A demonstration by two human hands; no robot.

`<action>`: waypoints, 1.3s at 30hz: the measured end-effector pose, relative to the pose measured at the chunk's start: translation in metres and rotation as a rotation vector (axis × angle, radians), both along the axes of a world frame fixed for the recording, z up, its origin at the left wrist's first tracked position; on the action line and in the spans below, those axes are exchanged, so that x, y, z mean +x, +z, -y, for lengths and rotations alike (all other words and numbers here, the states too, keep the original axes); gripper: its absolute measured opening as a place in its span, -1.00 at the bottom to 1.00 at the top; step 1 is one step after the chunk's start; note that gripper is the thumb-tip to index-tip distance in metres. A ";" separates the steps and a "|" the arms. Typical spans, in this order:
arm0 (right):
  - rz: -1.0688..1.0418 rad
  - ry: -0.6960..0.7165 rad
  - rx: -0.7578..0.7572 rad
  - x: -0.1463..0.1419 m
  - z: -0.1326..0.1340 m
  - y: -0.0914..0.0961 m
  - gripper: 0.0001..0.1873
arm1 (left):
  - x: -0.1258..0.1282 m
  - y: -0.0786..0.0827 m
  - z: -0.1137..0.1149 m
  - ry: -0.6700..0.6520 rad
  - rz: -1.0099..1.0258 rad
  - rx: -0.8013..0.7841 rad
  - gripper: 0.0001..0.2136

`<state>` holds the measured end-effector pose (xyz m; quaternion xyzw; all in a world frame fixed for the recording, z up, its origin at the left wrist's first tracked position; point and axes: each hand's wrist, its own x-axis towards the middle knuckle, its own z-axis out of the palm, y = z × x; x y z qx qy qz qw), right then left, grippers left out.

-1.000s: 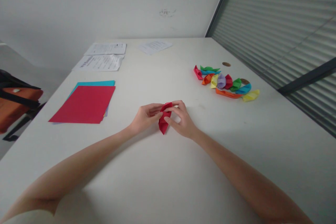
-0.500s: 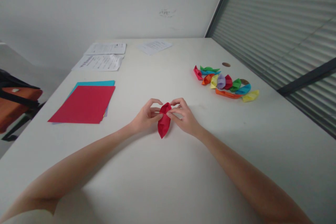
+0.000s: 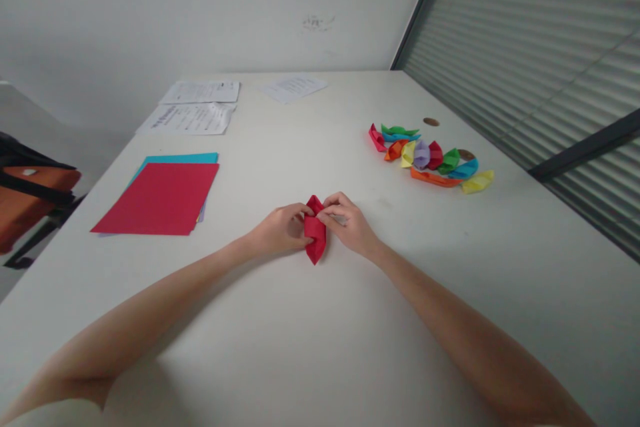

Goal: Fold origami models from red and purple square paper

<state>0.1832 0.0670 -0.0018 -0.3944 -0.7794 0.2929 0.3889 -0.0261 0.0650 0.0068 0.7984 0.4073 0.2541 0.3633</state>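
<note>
A small folded red paper piece [image 3: 315,237] stands on the white table [image 3: 320,320] at the middle. My left hand [image 3: 280,230] pinches its left side and my right hand [image 3: 347,220] pinches its right side near the top. Both hands have their fingers curled around the paper, which points down to a tip toward me.
A stack of flat sheets, red [image 3: 157,200] on top of blue, lies at the left. A row of finished coloured folded pieces [image 3: 430,160] sits at the right near the blinds. Printed papers [image 3: 193,117] lie at the far side. An orange chair [image 3: 30,200] stands beyond the left edge.
The red paper piece has been squeezed narrower and more upright between my hands. My fingers, lifted half a second ago, have closed down on its upper edges.
</note>
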 end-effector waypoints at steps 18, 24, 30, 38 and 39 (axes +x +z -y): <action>0.539 -0.109 0.009 -0.008 0.009 -0.003 -0.60 | -0.003 0.010 0.002 0.057 -0.475 0.341 -0.72; 0.480 -0.051 0.036 -0.003 0.006 -0.005 -0.61 | -0.005 0.002 -0.001 0.023 -0.378 0.334 -0.71; 0.465 -0.014 0.038 0.000 0.003 -0.004 -0.59 | -0.009 -0.003 -0.005 0.036 -0.343 0.334 -0.66; 0.097 -0.029 -0.124 0.012 -0.011 0.004 -0.73 | -0.011 -0.010 -0.006 0.032 -0.255 0.489 -0.74; 0.081 -0.024 -0.128 0.013 -0.012 0.006 -0.82 | -0.011 -0.012 -0.006 0.044 -0.250 0.482 -0.76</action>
